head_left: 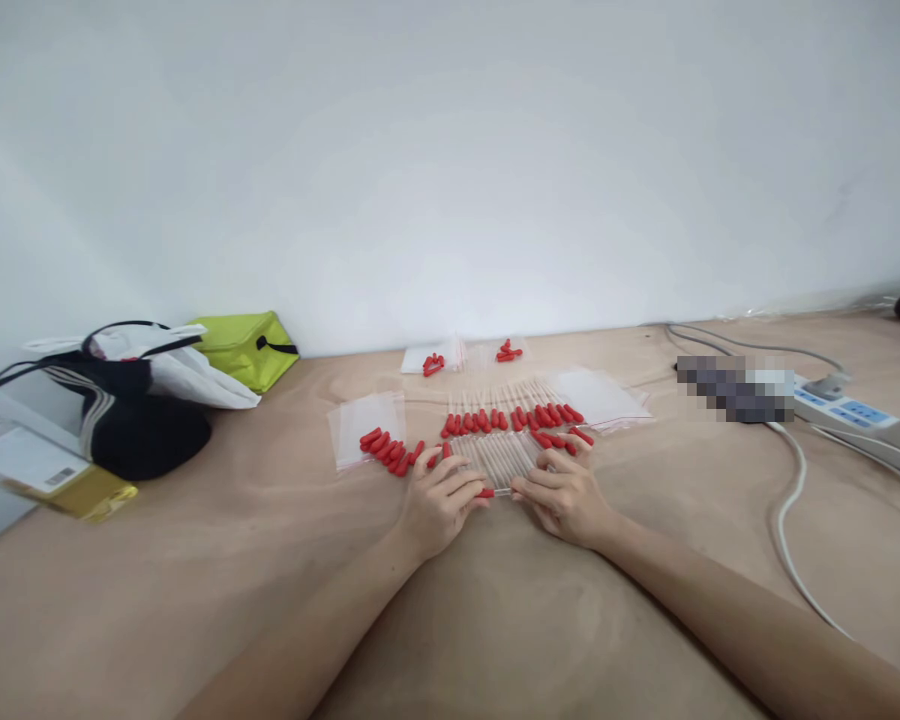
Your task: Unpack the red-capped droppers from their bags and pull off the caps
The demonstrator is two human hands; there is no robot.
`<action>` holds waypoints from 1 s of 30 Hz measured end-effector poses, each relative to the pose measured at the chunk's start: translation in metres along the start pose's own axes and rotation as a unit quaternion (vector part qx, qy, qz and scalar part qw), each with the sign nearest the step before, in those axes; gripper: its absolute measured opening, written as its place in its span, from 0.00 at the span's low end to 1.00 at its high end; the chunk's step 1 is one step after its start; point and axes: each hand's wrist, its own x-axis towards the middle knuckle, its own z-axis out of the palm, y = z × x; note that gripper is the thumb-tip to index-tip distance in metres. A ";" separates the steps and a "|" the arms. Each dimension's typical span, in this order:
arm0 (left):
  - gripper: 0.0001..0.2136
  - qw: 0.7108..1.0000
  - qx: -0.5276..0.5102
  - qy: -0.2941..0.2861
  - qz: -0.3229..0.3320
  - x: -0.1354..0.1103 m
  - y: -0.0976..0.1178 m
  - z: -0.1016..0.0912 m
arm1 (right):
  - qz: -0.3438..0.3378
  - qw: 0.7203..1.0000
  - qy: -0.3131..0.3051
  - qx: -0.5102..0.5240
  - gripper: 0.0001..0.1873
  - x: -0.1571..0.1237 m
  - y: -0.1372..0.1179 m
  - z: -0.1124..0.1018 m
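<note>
My left hand (441,497) and my right hand (562,495) rest side by side on the wooden table (270,560), fingers curled over a row of thin clear tubes (499,458). The left fingertips pinch a small red cap (485,492) at the tubes' near end. The right fingertips press on the tubes close by. More red caps (388,452) lie loose to the left. A second row of red-capped tubes (514,412) lies just beyond. Small clear zip bags (365,418) sit beside them.
A black and white bag (131,400) and a lime green pouch (246,345) sit at the far left, with a yellow packet (82,492) near the edge. A power strip (844,408) and white cables (787,500) lie at the right. Filled bags (433,360) lie by the wall.
</note>
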 end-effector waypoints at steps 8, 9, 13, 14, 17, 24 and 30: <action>0.06 1.000 0.007 0.003 0.011 -0.001 0.002 -0.005 | -0.020 1.000 0.015 0.012 0.10 0.000 -0.001 -0.004; 0.07 1.000 0.007 0.001 0.013 -0.001 0.002 -0.006 | -0.021 1.000 0.013 0.013 0.09 0.000 -0.001 -0.004; 0.07 1.000 0.008 -0.006 0.014 -0.001 0.001 -0.006 | -0.019 1.000 0.013 0.022 0.10 -0.001 0.000 -0.003; 0.08 1.000 0.007 -0.002 0.015 -0.001 0.001 -0.006 | -0.020 0.999 0.016 0.025 0.09 -0.002 0.000 -0.003; 0.08 1.000 0.002 0.014 0.019 -0.001 0.000 -0.006 | -0.027 0.999 0.026 0.034 0.08 -0.002 0.001 -0.002; 0.08 1.000 -0.006 0.014 0.027 -0.002 -0.001 -0.006 | -0.033 0.998 0.035 0.036 0.06 -0.003 0.002 -0.001; 0.08 1.000 -0.015 0.006 0.021 -0.002 0.001 -0.005 | -0.030 0.998 0.031 0.036 0.06 -0.004 0.001 -0.002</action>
